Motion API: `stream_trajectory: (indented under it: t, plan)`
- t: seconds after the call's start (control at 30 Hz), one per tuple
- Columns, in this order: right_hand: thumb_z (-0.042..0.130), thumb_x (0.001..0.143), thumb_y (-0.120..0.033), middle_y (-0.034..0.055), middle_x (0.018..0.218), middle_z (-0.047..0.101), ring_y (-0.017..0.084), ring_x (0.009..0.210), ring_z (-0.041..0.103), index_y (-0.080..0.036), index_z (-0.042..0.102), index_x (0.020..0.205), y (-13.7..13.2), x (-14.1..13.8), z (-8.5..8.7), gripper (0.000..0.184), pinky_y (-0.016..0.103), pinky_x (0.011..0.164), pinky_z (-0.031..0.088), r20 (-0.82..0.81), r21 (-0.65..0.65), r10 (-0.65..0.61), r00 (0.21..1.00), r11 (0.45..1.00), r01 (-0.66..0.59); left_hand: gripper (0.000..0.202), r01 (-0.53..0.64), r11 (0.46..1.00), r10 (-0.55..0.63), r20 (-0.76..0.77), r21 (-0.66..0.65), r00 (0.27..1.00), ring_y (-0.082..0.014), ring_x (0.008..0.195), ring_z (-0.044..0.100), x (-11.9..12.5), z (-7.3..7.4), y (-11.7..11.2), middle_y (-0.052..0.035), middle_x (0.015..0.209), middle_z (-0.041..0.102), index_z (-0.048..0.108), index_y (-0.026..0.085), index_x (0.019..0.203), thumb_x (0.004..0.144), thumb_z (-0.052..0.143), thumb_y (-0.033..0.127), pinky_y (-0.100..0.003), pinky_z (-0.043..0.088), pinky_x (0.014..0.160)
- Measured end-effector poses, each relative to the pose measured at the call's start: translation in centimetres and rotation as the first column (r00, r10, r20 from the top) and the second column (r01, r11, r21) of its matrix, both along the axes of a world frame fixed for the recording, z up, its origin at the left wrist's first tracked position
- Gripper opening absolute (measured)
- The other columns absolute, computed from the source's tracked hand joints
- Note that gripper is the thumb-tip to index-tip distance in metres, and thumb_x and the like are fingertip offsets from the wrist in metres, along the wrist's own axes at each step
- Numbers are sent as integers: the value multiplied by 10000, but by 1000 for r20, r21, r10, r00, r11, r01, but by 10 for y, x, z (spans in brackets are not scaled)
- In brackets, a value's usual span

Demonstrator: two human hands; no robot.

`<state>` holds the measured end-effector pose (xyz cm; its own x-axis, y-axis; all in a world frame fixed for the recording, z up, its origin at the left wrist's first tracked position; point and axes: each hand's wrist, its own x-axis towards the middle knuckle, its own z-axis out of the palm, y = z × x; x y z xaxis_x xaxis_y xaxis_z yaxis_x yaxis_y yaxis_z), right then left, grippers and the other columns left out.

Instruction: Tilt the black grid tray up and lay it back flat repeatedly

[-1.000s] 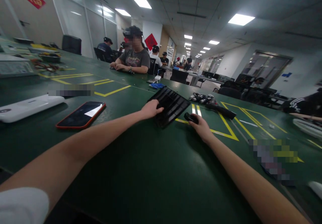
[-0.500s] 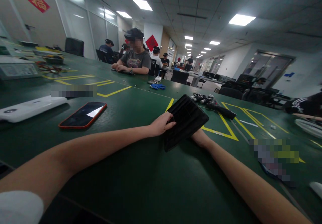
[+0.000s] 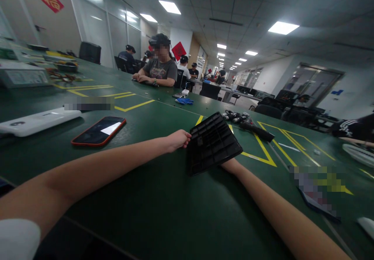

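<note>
A black plastic panel (image 3: 216,145) with raised ribs in a grid is held tilted above the green table (image 3: 163,197). My left hand (image 3: 179,140) is closed in a pinch at the panel's left edge, fingertips meeting its rim. Behind the lower right side of the panel is my right hand (image 3: 230,165), gripping it from underneath; its fingers are hidden by the panel. A phone with an orange-red case (image 3: 99,131) lies to the left of my left hand.
Left of the phone lies a long white device (image 3: 41,122). Beyond the panel are a bundle of dark cables (image 3: 238,116) and blue gloves (image 3: 184,101). Yellow tape lines (image 3: 260,158) mark the table. A co-worker (image 3: 160,67) sits across; a blurred-out item (image 3: 318,190) lies right.
My left hand has moved from over the panel's face out to its left edge, fingers now pinched together. The panel has turned so more of its ribbed face shows.
</note>
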<state>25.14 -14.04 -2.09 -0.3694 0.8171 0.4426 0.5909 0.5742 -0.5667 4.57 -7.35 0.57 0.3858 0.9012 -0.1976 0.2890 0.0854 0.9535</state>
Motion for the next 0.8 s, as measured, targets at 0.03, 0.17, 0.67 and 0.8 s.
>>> stream_trajectory:
  t: [0.03,0.17,0.67,0.8]
  plan:
    - [426,842,-567,-81,1492,267,270,1397,209,-409,340,1369,0,1,0,557,486,1169,32,21,0,-2,1000,1000,2,156,-6,1000,6,26,-23,1000,-89,509,447,-2,0,1,11,624,500,501,133,843,788,405,23,-223,376,514]
    - [420,843,-569,-79,1512,209,267,1405,177,-395,272,1398,1,5,-4,601,481,1168,34,46,8,-18,999,1000,18,97,88,996,-86,77,-16,993,-63,447,413,-9,5,3,15,596,512,479,145,742,837,488,128,-200,293,429]
    - [391,823,-623,51,1511,250,272,1405,180,-261,345,1402,2,4,-6,684,485,1158,51,0,-19,-56,998,998,56,144,382,764,-258,-296,520,920,-116,605,544,-8,6,-4,-4,704,612,552,152,885,765,493,99,-235,425,565]
    - [440,793,-638,28,1521,220,287,1405,168,-297,345,1398,1,4,-7,701,492,1157,70,-54,-18,-48,997,999,47,154,485,525,-113,-508,699,854,-177,765,599,-7,7,-9,-58,812,644,599,154,905,803,484,144,-290,457,700]
